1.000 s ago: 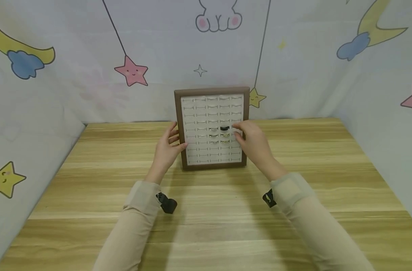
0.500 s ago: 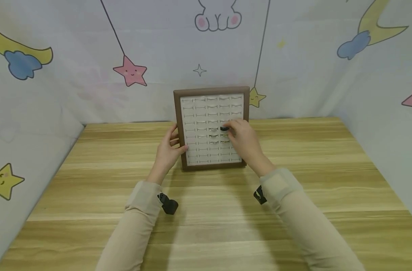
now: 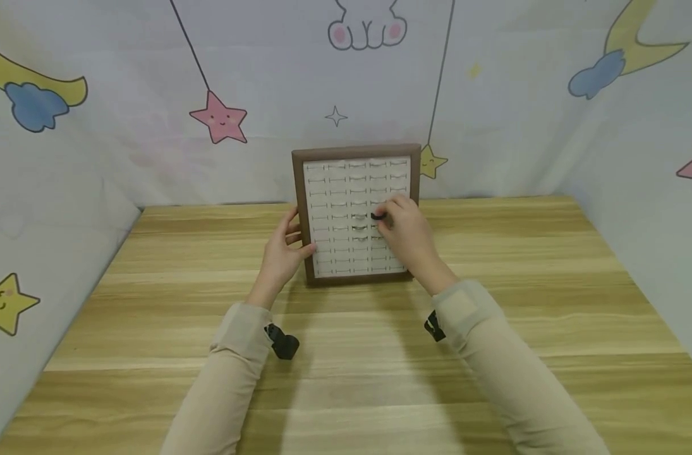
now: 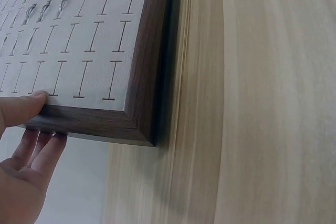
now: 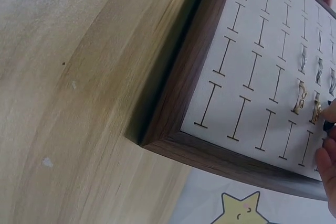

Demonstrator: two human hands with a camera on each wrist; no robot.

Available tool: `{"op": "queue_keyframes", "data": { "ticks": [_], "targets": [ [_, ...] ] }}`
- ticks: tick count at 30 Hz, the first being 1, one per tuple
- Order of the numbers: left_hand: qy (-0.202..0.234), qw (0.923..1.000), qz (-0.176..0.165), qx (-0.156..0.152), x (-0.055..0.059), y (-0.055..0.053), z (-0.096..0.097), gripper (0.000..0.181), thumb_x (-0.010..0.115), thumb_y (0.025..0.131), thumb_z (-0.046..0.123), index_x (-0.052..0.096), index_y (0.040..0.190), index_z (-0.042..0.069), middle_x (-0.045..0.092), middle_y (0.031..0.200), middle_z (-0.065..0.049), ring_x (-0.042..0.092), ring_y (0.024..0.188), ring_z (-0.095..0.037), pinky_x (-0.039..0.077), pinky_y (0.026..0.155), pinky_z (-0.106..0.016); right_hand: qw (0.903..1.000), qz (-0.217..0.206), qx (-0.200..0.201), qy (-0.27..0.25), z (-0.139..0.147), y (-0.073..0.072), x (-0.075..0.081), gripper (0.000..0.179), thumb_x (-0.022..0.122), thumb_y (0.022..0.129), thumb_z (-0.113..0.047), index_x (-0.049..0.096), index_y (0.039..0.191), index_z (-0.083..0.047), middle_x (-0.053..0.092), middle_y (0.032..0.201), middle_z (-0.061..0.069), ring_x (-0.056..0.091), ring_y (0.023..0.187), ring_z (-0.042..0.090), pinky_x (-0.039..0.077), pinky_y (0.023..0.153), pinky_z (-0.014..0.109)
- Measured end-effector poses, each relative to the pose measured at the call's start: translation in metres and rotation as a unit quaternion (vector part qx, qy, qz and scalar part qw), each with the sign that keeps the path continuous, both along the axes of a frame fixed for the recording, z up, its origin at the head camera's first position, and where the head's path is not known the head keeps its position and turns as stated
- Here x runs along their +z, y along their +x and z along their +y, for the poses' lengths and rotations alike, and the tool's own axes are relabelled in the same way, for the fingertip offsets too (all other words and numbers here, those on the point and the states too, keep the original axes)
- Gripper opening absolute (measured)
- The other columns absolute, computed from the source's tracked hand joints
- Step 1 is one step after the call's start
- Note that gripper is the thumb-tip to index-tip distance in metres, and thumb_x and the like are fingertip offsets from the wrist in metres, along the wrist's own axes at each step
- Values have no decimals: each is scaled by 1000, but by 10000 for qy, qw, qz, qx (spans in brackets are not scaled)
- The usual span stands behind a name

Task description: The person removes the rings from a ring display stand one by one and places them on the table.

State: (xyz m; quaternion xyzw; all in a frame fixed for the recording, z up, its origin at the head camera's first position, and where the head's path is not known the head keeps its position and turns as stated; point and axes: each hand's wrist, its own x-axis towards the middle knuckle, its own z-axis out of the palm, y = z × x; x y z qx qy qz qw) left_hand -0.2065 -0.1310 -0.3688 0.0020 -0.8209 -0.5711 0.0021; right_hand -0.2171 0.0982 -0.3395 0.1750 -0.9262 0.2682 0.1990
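Observation:
A ring display board [image 3: 354, 259] with a brown wooden frame and white slotted face stands tilted near the back wall. My left hand [image 3: 283, 254] holds its left edge, thumb on the front and fingers behind, as the left wrist view also shows. With thumb and fingertips, my right hand [image 3: 408, 235] pinches a black ring [image 3: 376, 216] at a slot right of the middle. Silver rings [image 4: 44, 10] sit in the neighbouring column. Below the black ring are gold rings [image 5: 300, 98], partly hidden by my right hand in the head view.
The board stands on a wood-grain table [image 3: 357, 366]. Close behind it hangs a white cloth wall [image 3: 277, 82] printed with stars and moons; more cloth encloses both sides. A black wrist camera [image 3: 283, 342] is strapped by each cuff.
My right hand has moved left from the board's right side to the black ring and now pinches it; the ring looks tilted in its slot. My left hand has stayed on the frame.

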Motion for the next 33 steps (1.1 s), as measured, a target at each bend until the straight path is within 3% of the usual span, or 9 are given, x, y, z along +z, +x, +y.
{"op": "queue_keyframes", "data": {
  "ticks": [8, 17, 23, 25, 27, 33],
  "targets": [
    [40, 10000, -65, -15, 1, 1, -1, 83, 66, 86, -2, 23, 152, 25, 47, 141, -15, 49, 129, -32, 50, 101, -43, 9983, -269, 271, -437, 7, -3, 1, 11, 67, 85, -3, 68, 96, -1, 65, 110, 12, 59, 107, 28, 50, 98, 38],
    [35, 9999, -156, -5, 2, 1, -2, 84, 67, 85, -1, 24, 152, 26, 47, 140, -15, 48, 129, -32, 50, 101, -44, 9911, -658, 566, -1013, 14, -9, -2, 11, 67, 85, -2, 67, 95, 1, 65, 109, 14, 61, 100, 27, 53, 90, 38],
    [58, 9998, -195, -13, 1, 1, -1, 84, 68, 85, -1, 24, 152, 27, 47, 140, -16, 48, 130, -32, 49, 101, -44, 9842, -1014, 711, -1264, 20, -10, 2, 12, 67, 86, -3, 67, 97, 1, 64, 107, 13, 60, 91, 23, 52, 81, 31],
    [61, 9998, -197, -20, 1, 0, -1, 84, 68, 85, -1, 24, 152, 27, 47, 140, -16, 48, 130, -32, 49, 101, -44, 9764, -1322, 709, -1556, 23, -10, 4, 14, 66, 87, -5, 66, 100, 1, 65, 106, 14, 60, 89, 20, 51, 77, 23],
    [57, 9998, -210, -25, 1, 0, -1, 84, 67, 85, -1, 23, 152, 26, 46, 140, -16, 47, 130, -32, 49, 102, -44, 9626, -1675, 687, -2014, 27, -10, 6, 17, 65, 89, -7, 64, 103, 2, 64, 105, 13, 59, 87, 14, 49, 75, 17],
    [31, 9996, -262, -23, 2, 0, -1, 84, 67, 86, 0, 22, 152, 27, 46, 141, -15, 47, 131, -31, 49, 102, -44, 9141, -2201, 469, -3373, 39, -12, 11, 21, 63, 92, -13, 60, 109, -1, 60, 96, -11, 58, 88, 0, 49, 77, 10]
  ]
}}
